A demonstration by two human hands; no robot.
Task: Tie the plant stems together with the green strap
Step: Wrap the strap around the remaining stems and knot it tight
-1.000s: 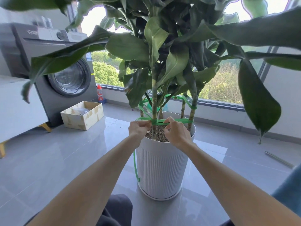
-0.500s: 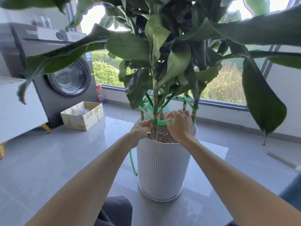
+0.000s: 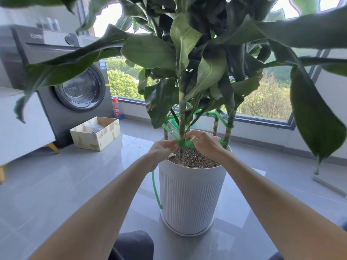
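A big leafy plant with several thin stems (image 3: 181, 121) grows from soil in a white ribbed pot (image 3: 189, 196). A green strap (image 3: 185, 143) runs around the front stem just above the soil. My left hand (image 3: 163, 149) pinches the strap left of that stem. My right hand (image 3: 203, 144) pinches it right of the stem. A loose strap end (image 3: 156, 192) hangs down the pot's left side. More green strap loops (image 3: 226, 126) circle the stems higher up and on the right.
A grey washing machine (image 3: 62, 77) stands at the left with a low white cabinet (image 3: 20, 128) beside it. An open cardboard box (image 3: 95, 136) and a small bottle (image 3: 116, 109) sit on the grey tiled floor. Large leaves hang overhead. Windows run behind.
Both hands have risen slightly and drawn closer to the front stem, pulling the strap tighter around it. The view has moved nearer the pot.
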